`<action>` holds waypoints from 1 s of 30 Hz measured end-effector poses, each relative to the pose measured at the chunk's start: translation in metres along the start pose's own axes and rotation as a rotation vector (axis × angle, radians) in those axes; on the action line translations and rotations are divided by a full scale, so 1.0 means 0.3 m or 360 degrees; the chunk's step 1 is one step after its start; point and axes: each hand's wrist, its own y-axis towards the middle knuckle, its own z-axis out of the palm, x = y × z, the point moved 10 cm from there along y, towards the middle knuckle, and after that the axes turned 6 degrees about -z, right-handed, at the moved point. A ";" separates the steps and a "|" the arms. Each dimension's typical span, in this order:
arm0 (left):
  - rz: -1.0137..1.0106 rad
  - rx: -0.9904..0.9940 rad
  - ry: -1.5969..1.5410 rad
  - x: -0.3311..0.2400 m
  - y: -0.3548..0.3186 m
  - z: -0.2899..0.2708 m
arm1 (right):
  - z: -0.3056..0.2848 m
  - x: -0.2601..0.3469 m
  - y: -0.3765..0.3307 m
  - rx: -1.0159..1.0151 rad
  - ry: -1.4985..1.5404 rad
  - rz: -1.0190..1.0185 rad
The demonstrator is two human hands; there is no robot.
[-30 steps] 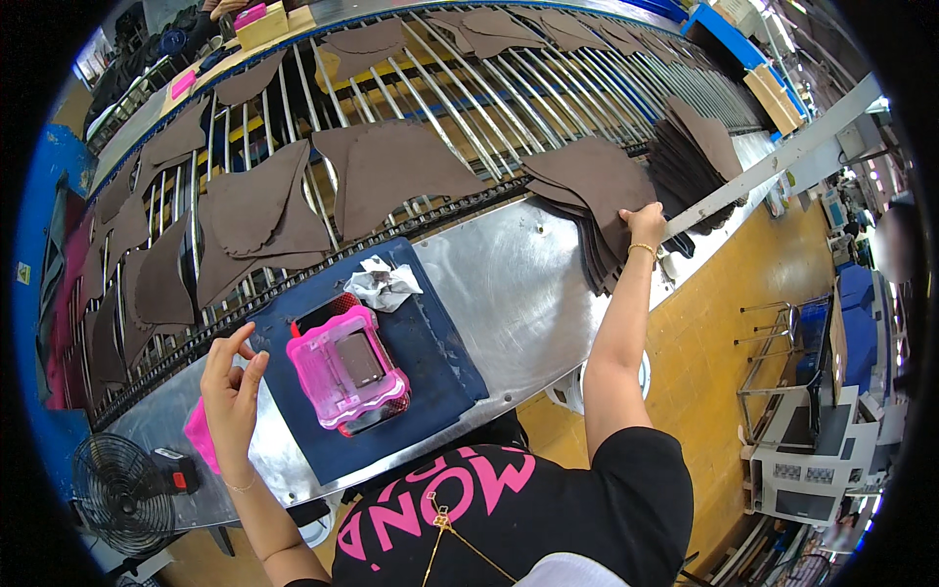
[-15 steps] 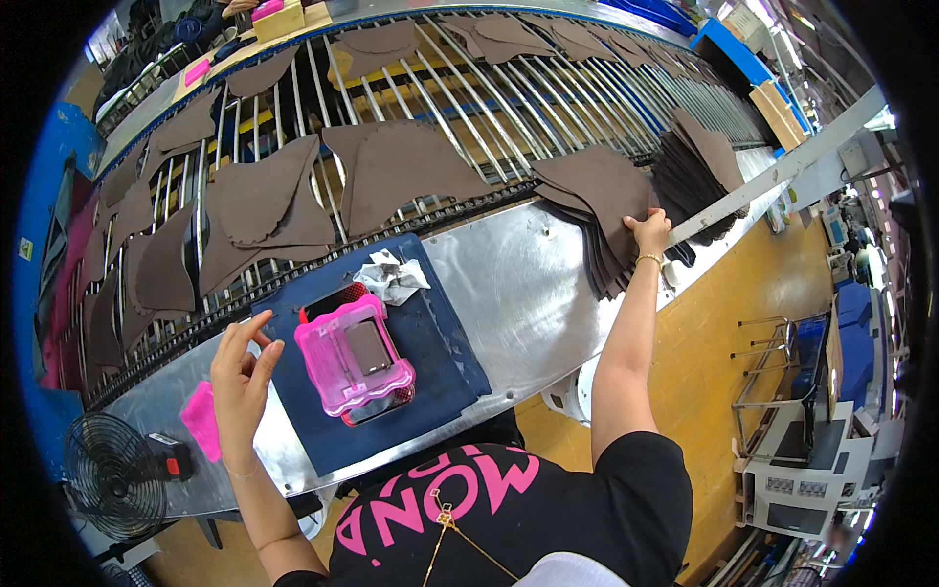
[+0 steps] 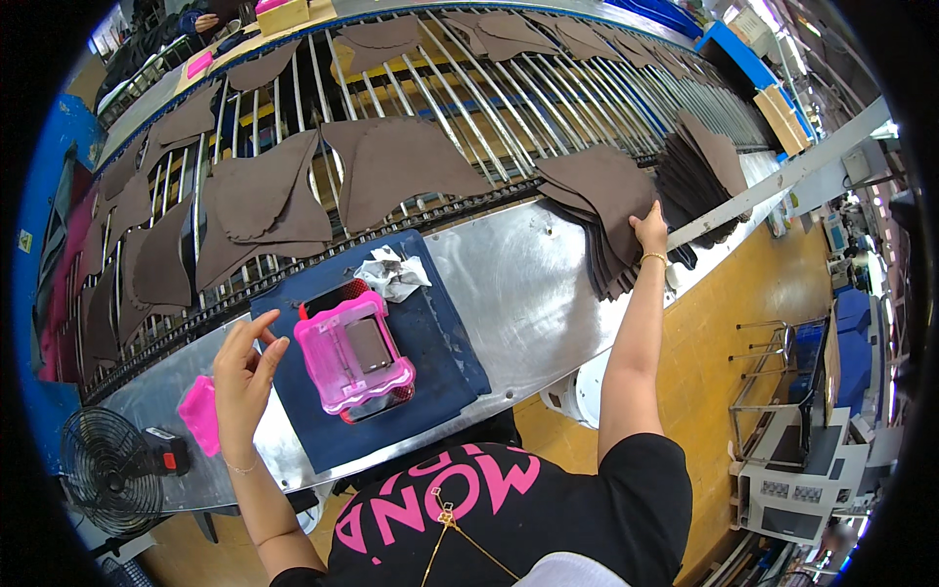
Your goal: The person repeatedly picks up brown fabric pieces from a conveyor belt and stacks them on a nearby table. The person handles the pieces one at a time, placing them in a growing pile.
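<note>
My right hand (image 3: 649,233) grips the near right edge of a fanned stack of brown leather pieces (image 3: 602,186) on the metal table; its fingertips are partly hidden at the edge. Above the table's left part, my left hand (image 3: 245,377) is raised with bent fingers, thumb apart from them and nothing between. Beside it, on a dark blue mat (image 3: 342,445), sits a pink open-topped plastic box (image 3: 333,357) with a dark rectangular object (image 3: 370,344) inside. A crumpled white cloth (image 3: 393,274) with dark stains lies behind the box.
A roller conveyor (image 3: 489,108) carrying several brown pieces (image 3: 396,166) runs behind the table. More stacked pieces (image 3: 709,161) stand at the right, crossed by a pale metal bar (image 3: 782,176). A black fan (image 3: 112,470) and a pink piece (image 3: 201,413) are at the left.
My right hand keeps its hold on the stack's edge, barely shifted. My left hand stays nearly in place. At the far upper left, another person's hand has moved left and slightly nearer.
</note>
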 end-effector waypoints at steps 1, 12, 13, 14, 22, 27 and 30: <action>-0.0010 0.0002 -0.0003 0.003 0.001 0.001 | 0.003 -0.004 0.012 0.0006 -0.0006 -0.0027; 0.0024 -0.0006 0.0057 0.020 0.012 0.007 | 0.037 -0.048 0.050 -0.0032 0.0291 -0.0117; 0.0020 -0.0006 0.0048 0.023 0.012 0.009 | 0.050 -0.072 0.058 -0.0005 0.0340 -0.0012; 0.0015 0.0001 0.0045 0.025 0.013 0.012 | 0.062 -0.096 0.064 0.0023 0.0387 0.0094; -0.0008 -0.0006 -0.0001 0.040 0.019 0.014 | 0.081 -0.109 0.068 0.0181 0.0335 0.0180; 0.0048 0.0019 0.0027 0.018 0.019 0.003 | -0.073 0.097 -0.095 -0.0228 -0.0397 -0.0257; 0.0125 -0.0027 0.0101 -0.025 0.027 -0.032 | -0.239 0.304 -0.216 -0.0607 0.0407 -0.0484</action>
